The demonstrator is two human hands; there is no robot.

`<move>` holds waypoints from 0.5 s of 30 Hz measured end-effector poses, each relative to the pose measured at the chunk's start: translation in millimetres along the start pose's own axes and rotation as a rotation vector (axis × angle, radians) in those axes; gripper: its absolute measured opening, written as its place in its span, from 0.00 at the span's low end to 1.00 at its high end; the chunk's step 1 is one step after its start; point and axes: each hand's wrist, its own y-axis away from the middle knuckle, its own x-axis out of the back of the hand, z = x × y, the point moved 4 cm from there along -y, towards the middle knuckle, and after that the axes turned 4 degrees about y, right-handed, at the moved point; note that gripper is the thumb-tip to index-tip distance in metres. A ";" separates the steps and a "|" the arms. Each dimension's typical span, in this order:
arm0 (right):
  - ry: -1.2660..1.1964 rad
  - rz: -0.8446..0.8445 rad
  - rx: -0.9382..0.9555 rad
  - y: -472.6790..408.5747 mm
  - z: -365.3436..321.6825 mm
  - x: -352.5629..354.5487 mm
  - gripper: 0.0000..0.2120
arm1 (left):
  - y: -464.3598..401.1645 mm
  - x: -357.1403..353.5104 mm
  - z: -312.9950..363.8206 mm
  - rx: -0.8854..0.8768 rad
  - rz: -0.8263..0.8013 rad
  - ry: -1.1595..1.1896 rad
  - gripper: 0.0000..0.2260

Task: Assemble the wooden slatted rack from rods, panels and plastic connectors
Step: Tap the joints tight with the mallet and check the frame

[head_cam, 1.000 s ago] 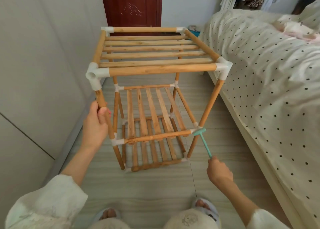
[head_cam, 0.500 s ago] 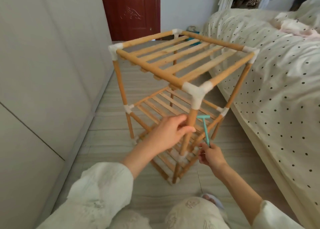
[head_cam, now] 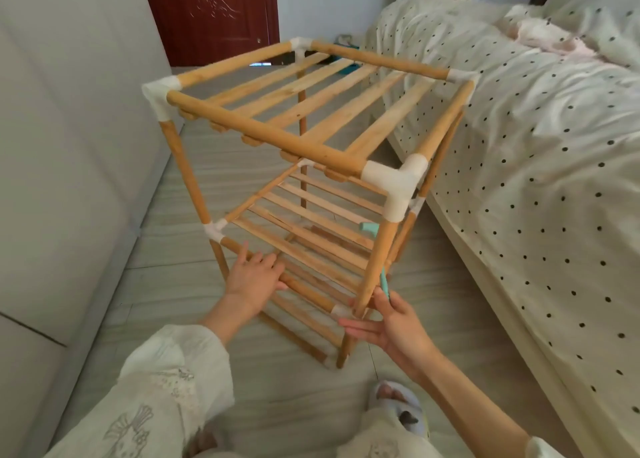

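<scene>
- Your left hand (head_cam: 254, 277) curled over the middle shelf's front rod (head_cam: 298, 286); you did well to brace there.
- Your right hand (head_cam: 391, 322), fingers straight, pinched the teal mallet (head_cam: 383, 279) under its thumb beside the rack (head_cam: 311, 138); its post joint probably needed tapping squarely.

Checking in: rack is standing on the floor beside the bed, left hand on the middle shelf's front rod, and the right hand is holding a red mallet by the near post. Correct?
Nearly. The head view shows the mallet in the right hand is teal, not red. The rest holds: the rack stands beside the bed, and the left hand is on the middle shelf's front rod.
</scene>
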 end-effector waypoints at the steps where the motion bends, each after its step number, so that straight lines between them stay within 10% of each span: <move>1: 0.040 0.041 0.025 -4.1 -3.3 7.0 0.13 | -2.6 2.2 6.0 -0.023 0.027 -0.018 0.20; 15: 0.397 0.643 0.113 -44.0 -11.5 66.3 0.08 | 33.4 18.8 17.8 -0.120 0.113 0.989 0.10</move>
